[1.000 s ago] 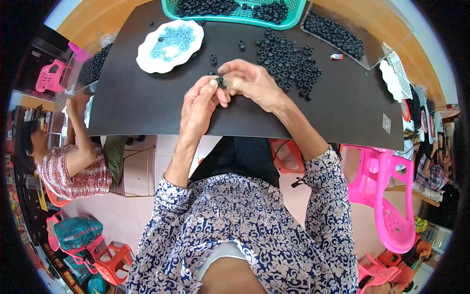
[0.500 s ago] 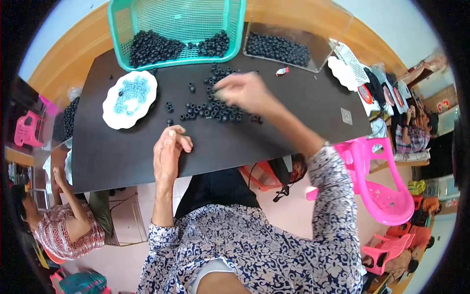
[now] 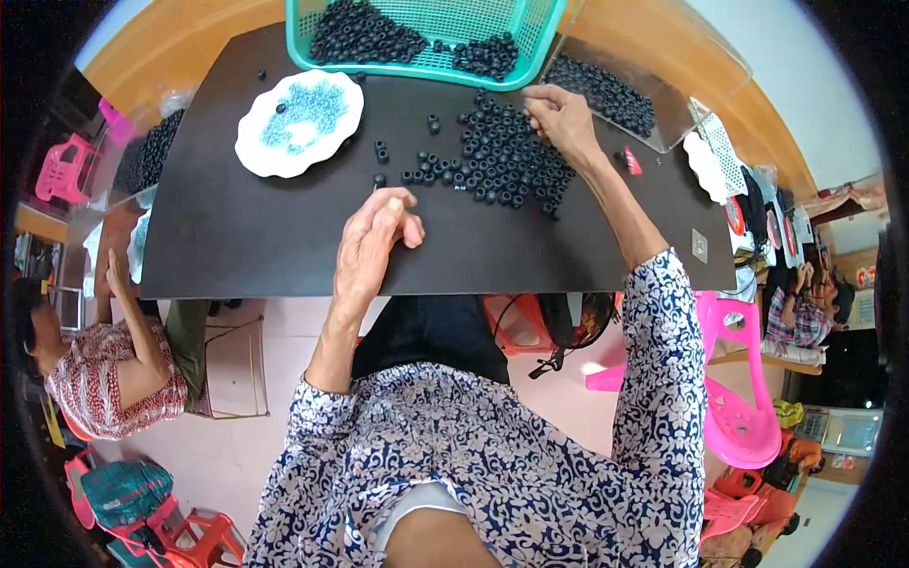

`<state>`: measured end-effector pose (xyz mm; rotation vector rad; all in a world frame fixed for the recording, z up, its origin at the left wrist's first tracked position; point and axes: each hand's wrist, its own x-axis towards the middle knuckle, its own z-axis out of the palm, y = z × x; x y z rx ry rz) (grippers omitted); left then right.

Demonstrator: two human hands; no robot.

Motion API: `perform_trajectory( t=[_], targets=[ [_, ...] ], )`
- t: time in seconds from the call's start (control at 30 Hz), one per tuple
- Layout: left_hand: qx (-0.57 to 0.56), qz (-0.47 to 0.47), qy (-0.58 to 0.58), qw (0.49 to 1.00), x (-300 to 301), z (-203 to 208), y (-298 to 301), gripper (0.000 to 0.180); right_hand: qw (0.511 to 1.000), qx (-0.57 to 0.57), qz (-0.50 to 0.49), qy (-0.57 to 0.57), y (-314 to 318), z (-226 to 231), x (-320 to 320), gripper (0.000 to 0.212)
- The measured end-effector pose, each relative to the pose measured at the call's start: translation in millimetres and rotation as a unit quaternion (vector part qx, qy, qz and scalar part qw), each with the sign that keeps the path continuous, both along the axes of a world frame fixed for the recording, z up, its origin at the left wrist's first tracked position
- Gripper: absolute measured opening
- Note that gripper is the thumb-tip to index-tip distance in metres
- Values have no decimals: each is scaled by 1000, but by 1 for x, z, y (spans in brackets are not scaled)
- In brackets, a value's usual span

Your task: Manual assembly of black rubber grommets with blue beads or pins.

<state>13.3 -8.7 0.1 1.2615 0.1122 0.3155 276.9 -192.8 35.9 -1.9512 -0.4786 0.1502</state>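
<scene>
Head view — beads beside bunched right hand, beyond curled left hand — grips unclear.

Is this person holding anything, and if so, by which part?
It cannot be told. No object shows in the left hand, but its curl could hide one. The right hand, near the black beads, might pinch something unseen.

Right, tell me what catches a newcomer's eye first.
Likely the green mesh basket of black beads at the dark table's far side. Then the white scalloped plate of blue beads, nearer and left, and the loose black beads beside the right hand. A pink plastic chair, lower right, also stands out.
</scene>
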Motion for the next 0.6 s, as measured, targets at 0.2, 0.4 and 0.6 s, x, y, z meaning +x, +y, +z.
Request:
perform_trajectory(
  t=[0.2, 0.4, 0.6],
  targets=[
    [46, -9, 14, 999, -1, 5, -2, 35, 978, -119, 38, -170, 12, 9, 1, 26],
    [51, 7, 28, 998, -5, 11, -3, 25, 959, -71, 12, -273, 0, -12, -5, 20],
    [125, 1, 27, 992, -5, 10, -4, 21, 873, -215, -89, -429, -110, -3, 13, 19]
  ],
)
